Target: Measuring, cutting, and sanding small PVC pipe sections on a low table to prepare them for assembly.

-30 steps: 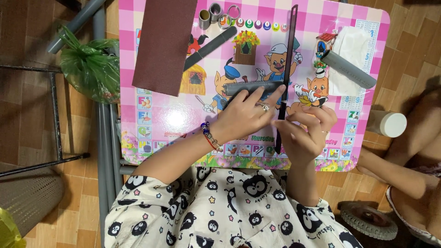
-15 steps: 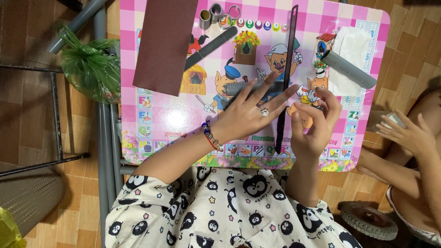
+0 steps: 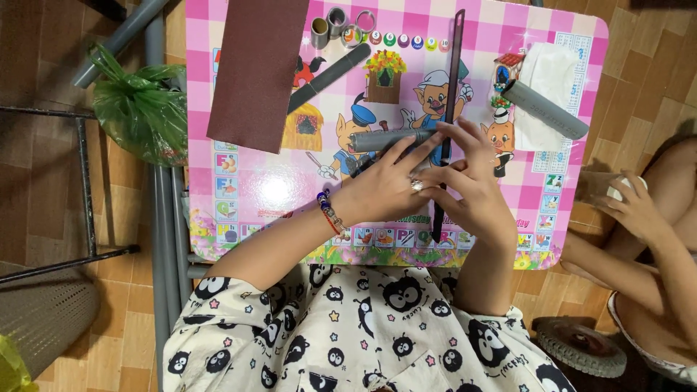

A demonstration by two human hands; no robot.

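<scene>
On the pink cartoon-print table [image 3: 247,189], my left hand [image 3: 381,190], with a beaded bracelet on its wrist, presses its fingers on a short grey tube [image 3: 381,139] lying crosswise. My right hand [image 3: 475,192] touches the left one and grips a long thin dark strip [image 3: 454,80], like a file. The strip runs from the table's far edge down under both hands. It crosses the tube's right end.
A dark brown sandpaper sheet [image 3: 254,72], a dark rod [image 3: 330,76], short tube pieces [image 3: 330,25], and a grey pipe [image 3: 544,109] on white tissue [image 3: 552,69] lie on the table. A green bag [image 3: 141,109] and floor pipes [image 3: 167,218] sit left. Another person's hand [image 3: 639,210] holds a white cup at right.
My two hands have closed together over the strip and tube, the right hand sliding up along the strip. The other person's hand has reached in at the right and taken the white cup.
</scene>
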